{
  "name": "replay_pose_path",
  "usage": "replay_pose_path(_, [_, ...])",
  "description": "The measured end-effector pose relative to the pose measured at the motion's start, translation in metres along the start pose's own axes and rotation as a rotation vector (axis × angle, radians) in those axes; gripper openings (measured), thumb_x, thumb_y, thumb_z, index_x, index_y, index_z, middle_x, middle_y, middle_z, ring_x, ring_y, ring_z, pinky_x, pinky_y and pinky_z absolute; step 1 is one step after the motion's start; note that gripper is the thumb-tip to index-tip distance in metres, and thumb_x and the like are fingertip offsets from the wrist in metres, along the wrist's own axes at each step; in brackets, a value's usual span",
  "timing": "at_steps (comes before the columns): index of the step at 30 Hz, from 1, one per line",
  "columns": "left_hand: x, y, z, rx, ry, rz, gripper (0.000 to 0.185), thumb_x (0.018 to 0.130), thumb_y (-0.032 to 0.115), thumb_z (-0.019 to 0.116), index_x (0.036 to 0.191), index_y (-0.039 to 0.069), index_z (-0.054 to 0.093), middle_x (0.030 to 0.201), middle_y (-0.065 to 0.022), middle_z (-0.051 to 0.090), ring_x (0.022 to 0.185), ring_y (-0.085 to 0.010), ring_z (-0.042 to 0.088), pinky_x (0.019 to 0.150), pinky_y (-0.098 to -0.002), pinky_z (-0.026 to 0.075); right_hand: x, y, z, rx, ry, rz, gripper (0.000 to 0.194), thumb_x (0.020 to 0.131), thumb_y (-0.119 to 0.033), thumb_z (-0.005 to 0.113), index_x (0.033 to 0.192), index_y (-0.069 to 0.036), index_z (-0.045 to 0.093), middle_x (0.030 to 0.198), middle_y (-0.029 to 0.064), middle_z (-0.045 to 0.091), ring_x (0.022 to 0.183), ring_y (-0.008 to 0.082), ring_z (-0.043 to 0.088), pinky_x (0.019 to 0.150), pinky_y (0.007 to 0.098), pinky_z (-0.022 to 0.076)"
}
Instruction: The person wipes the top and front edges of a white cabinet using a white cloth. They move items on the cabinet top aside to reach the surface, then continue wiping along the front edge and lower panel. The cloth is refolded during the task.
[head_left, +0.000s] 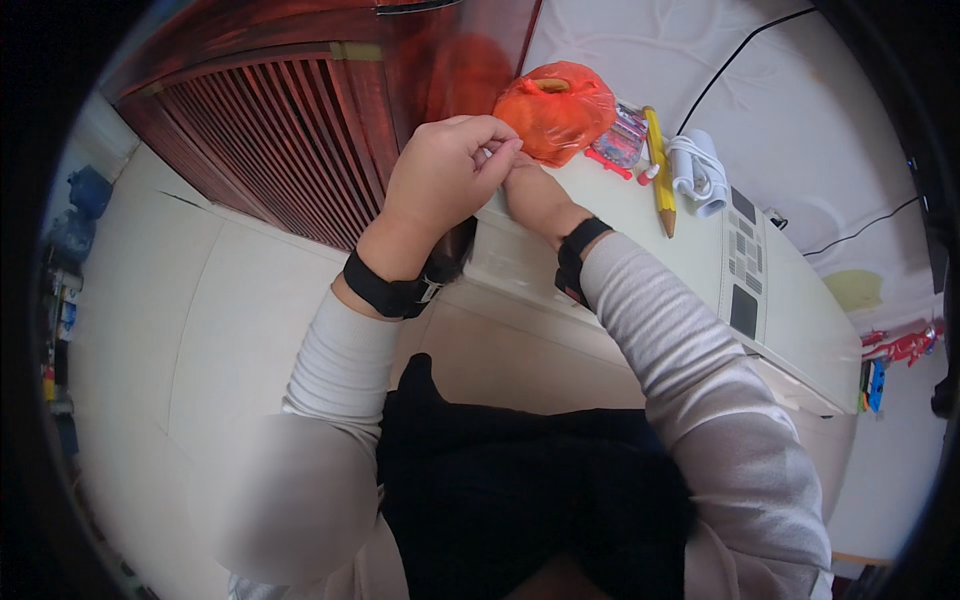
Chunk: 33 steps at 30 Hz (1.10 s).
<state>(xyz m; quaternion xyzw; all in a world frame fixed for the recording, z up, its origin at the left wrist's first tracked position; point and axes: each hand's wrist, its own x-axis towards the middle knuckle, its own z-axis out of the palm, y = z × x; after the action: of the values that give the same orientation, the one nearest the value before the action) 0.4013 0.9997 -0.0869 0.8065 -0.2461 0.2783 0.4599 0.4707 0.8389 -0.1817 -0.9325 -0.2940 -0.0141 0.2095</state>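
Observation:
My left hand (457, 169) and my right hand (536, 187) meet at the corner of a white cabinet top, beside a knotted red plastic bag (555, 120). The left hand's thumb and fingertips are pinched together; whether anything small lies between them cannot be seen. The right hand's fingers are mostly hidden behind the left. Both wrists wear black straps. To the right of the bag lie a clear pack of colourful small items (624, 139), a red plastic piece (607, 163) and a large yellow pencil-shaped object (660, 172).
A white device with a coiled cable (697, 169) lies against the wall. Further right, a patterned panel (744, 259) runs across the white cabinet top (802, 315). A reddish slatted wooden cabinet (285, 135) stands at the left. Blue plastic containers (82, 210) are at the far left edge.

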Motion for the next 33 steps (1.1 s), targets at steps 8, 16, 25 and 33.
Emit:
replay_pose_path(8, [-0.001, -0.002, 0.001, 0.040, 0.006, 0.038, 0.009, 0.080, 0.006, 0.069, 0.087, 0.000, 0.068, 0.074, -0.0096, 0.067, 0.058, -0.0135, 0.062, 0.055, -0.0239, 0.049, -0.021, 0.007, -0.013, -0.059, 0.016, 0.030, 0.040, 0.095, -0.013, 0.036, 0.129, 0.002, 0.051, 0.136, 0.0218, 0.049, 0.127, 0.0315, 0.046, 0.108, 0.0365, 0.0359])
replay_pose_path(16, [-0.003, -0.002, 0.002, 0.033, -0.014, 0.030, 0.010, 0.082, 0.005, 0.070, 0.088, -0.002, 0.068, 0.074, -0.0091, 0.067, 0.060, -0.0102, 0.062, 0.056, -0.0217, 0.049, -0.071, 0.036, -0.043, -0.570, -0.091, 0.264, 0.040, 0.092, -0.010, 0.038, 0.126, 0.006, 0.051, 0.134, 0.0251, 0.050, 0.124, 0.0315, 0.051, 0.105, 0.0365, 0.0402])
replay_pose_path(25, [-0.001, 0.001, 0.001, 0.017, -0.004, 0.028, 0.011, 0.082, 0.005, 0.069, 0.089, -0.003, 0.068, 0.075, -0.0101, 0.068, 0.063, -0.0106, 0.064, 0.058, -0.0221, 0.050, -0.039, 0.003, 0.009, -0.315, 0.117, -0.040, 0.039, 0.091, -0.009, 0.039, 0.123, 0.009, 0.052, 0.127, 0.0266, 0.054, 0.119, 0.0354, 0.053, 0.105, 0.0384, 0.0393])
replay_pose_path(33, [-0.001, 0.006, 0.002, 0.070, 0.020, 0.038, 0.012, 0.080, 0.011, 0.070, 0.087, 0.001, 0.069, 0.074, -0.0099, 0.068, 0.059, -0.0153, 0.063, 0.057, -0.0246, 0.051, -0.011, -0.043, 0.041, 0.145, 0.338, -0.111, 0.035, 0.091, -0.011, 0.041, 0.121, 0.001, 0.055, 0.123, 0.0188, 0.058, 0.113, 0.0347, 0.054, 0.099, 0.0384, 0.0427])
